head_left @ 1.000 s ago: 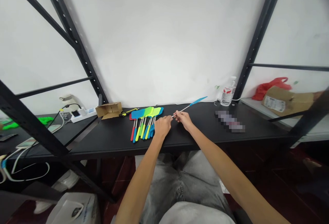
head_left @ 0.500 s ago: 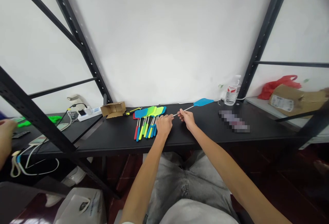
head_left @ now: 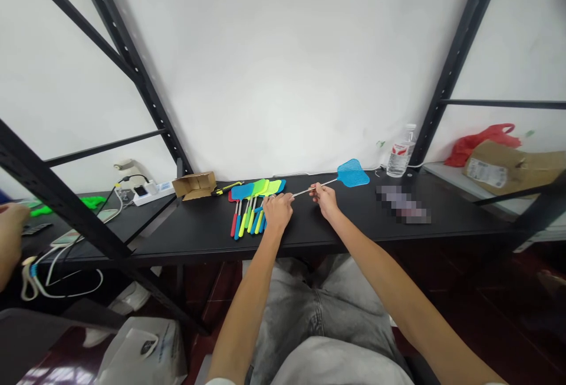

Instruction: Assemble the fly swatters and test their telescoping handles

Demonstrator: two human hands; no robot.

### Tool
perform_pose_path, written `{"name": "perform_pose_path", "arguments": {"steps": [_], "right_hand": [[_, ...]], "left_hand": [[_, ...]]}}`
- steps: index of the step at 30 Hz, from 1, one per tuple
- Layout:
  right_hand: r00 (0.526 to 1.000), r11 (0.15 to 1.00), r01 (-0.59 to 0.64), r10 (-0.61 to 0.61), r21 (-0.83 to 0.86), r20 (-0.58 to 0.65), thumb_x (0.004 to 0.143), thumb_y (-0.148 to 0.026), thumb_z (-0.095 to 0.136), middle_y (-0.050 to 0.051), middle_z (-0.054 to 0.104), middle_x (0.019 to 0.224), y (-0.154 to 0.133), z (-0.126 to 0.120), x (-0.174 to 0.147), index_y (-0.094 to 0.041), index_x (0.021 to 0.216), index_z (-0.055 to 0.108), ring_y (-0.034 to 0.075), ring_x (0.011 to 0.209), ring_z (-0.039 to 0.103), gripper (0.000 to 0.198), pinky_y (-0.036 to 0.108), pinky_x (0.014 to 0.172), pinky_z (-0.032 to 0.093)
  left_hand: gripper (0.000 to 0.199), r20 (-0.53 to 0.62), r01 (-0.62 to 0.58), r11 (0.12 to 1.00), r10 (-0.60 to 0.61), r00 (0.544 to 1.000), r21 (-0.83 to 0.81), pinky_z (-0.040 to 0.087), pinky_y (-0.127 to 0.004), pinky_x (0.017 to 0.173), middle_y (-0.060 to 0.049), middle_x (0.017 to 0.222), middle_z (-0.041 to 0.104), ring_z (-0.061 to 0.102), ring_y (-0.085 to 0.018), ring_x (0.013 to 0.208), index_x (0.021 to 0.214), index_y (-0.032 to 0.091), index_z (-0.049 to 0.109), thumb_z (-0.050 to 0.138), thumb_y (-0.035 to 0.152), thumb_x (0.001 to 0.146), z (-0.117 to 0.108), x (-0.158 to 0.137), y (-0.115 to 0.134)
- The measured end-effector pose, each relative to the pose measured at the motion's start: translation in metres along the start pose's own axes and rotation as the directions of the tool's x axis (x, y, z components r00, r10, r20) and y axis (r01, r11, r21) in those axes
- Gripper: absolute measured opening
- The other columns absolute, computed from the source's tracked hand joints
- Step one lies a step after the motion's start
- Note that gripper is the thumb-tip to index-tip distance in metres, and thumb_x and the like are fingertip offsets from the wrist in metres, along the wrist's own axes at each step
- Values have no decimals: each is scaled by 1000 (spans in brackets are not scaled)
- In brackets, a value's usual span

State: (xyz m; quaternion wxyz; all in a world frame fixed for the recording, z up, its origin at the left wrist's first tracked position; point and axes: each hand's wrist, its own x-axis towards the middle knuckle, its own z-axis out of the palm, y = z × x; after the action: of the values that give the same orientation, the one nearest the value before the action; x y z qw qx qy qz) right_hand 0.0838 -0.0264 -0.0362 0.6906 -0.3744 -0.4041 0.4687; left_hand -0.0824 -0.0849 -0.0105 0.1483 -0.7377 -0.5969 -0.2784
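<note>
A blue fly swatter (head_left: 352,173) with a thin metal rod is held crosswise above the black table. My right hand (head_left: 324,199) is closed in a pinch on the rod, partway toward the paddle. My left hand (head_left: 277,210) is closed around the swatter's other end, by the handle, which its fingers mostly hide. Just left of that hand lies a row of several fly swatters (head_left: 246,190) with blue, green, yellow and red paddles, overlapping, their coloured handles pointing toward me.
Behind the row are an open cardboard box (head_left: 195,186) and a yellow-black utility knife (head_left: 227,188). A water bottle (head_left: 399,155) stands at the back right, near a blurred-out flat item (head_left: 402,204). Black shelf posts flank the table. Another person's hand (head_left: 9,237) shows at far left.
The blue swatter has rolled so its paddle now faces me with the mesh showing, where it was nearly edge-on. My left hand has shifted slightly left, and the rod between the hands looks longer.
</note>
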Motion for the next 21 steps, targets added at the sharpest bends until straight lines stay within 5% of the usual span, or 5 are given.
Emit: {"name": "perform_pose_path", "arguments": {"steps": [6, 11, 16, 21], "right_hand": [[1000, 1000, 18, -18, 15, -12, 71, -62, 73, 10, 74, 89, -1, -6, 4, -18, 79, 68, 13, 61, 61, 45, 22, 46, 39], [978, 986, 42, -8, -161, 207, 73, -63, 71, 9, 75, 88, -2, -9, 0, -18, 90, 74, 13, 61, 60, 48, 22, 45, 36], [904, 958, 130, -8, -257, 427, 77, -64, 67, 8, 75, 84, -4, -5, -5, -19, 79, 77, 13, 61, 59, 46, 24, 48, 37], [939, 981, 69, -2, -183, 343, 73, -63, 71, 8, 73, 76, -6, -5, -4, -18, 74, 76, 12, 60, 58, 46, 23, 48, 36]], "left_hand": [[35, 27, 28, 999, -27, 999, -26, 32, -41, 92, -9, 106, 72, 60, -26, 104, 114, 30, 69, 38, 34, 100, -3, 0, -1], [28, -59, -79, 994, 75, 995, -76, 36, -38, 90, -7, 106, 71, 62, -23, 97, 114, 26, 67, 44, 29, 98, 1, -2, -7], [29, -77, -245, 965, 238, 968, -90, 39, -33, 81, -7, 103, 70, 63, -21, 92, 114, 25, 65, 42, 36, 100, 6, -1, -5], [32, -58, -213, 975, 209, 976, -60, 36, -33, 75, -6, 94, 72, 63, -20, 84, 111, 26, 67, 38, 35, 102, 7, 1, 1]]}}
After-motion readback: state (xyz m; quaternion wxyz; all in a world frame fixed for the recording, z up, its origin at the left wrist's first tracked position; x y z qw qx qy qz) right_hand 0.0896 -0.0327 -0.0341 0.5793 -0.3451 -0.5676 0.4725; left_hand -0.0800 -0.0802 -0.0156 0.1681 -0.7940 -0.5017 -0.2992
